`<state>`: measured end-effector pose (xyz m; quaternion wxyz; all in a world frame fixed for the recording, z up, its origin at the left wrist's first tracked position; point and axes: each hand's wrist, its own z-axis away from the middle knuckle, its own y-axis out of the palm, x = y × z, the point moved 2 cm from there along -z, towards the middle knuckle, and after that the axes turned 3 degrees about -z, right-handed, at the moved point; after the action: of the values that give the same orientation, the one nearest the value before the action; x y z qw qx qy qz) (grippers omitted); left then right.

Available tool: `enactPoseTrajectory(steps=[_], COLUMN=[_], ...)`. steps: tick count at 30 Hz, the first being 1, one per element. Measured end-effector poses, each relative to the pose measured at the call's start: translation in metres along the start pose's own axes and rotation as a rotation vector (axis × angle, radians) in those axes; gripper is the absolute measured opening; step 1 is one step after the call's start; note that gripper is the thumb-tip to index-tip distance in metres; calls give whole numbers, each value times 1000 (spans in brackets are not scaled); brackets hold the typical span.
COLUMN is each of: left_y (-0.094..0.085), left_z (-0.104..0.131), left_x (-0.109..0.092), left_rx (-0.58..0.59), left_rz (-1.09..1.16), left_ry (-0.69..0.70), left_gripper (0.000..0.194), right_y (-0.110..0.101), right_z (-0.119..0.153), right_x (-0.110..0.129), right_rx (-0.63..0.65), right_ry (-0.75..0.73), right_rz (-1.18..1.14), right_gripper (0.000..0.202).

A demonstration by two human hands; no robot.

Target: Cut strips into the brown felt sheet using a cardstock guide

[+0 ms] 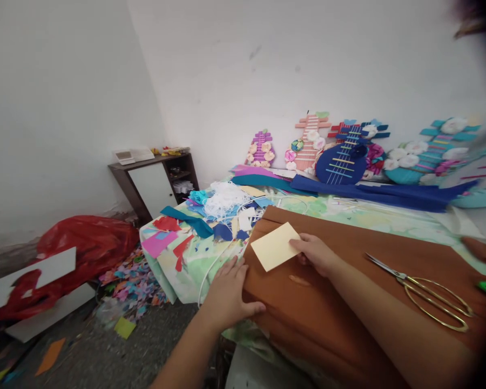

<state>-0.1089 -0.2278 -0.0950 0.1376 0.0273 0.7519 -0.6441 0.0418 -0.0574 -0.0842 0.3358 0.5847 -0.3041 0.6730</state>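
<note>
A pale yellow rectangular card (273, 248) is pinched at its right edge by my right hand (314, 253), just over a brown sheet of felt-like material (348, 281). At the sheet's left edge lies my left hand (227, 297), fingers spread, its thumb on the brown material. Gold-handled scissors (419, 292) rest on the sheet to the right of my right forearm, blades pointing toward the back left. A small light-brown scrap (299, 280) sits just below the card.
Coloured scraps and a heap of white string (224, 202) cover the table's left end. Lute-shaped crafts (342, 162) lean against the wall behind a dark blue strip (389, 193). A low cabinet (152, 186), a red bag (93, 243) and a scrap pile (133, 283) stand at left.
</note>
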Motion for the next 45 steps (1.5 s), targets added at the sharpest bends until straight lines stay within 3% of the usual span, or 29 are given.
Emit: enactPoseTrajectory(steps=[3, 7, 14, 18, 30, 37, 39, 42, 45], left_y=[-1, 1, 5, 7, 10, 11, 11, 12, 12], left_z=[4, 7, 10, 9, 8, 8, 8, 7, 7], left_x=[5, 11, 15, 16, 18, 18, 18, 19, 19], left_rx=[-5, -18, -57, -81, -112, -135, -138, -144, -155], left_rz=[2, 21, 57, 72, 88, 91, 91, 92, 93], left_ry=[-15, -16, -14, -14, -8, -5, -2, 4, 6], left_gripper=[70, 65, 60, 57, 58, 57, 57, 57, 56], right_y=[9, 17, 10, 12, 27, 26, 30, 47, 68], right_z=[3, 5, 2, 1, 0, -1, 5, 22, 38], right_x=[3, 11, 12, 11, 27, 34, 40, 45, 37], right_rx=[60, 132, 279, 277, 363, 292, 183, 68, 274], right_ry=[19, 30, 94, 59, -66, -74, -127, -347, -562], right_rz=[86, 142, 314, 480, 696, 888, 1031, 1303, 1386], right_gripper=[9, 8, 12, 14, 13, 18, 33, 51, 58])
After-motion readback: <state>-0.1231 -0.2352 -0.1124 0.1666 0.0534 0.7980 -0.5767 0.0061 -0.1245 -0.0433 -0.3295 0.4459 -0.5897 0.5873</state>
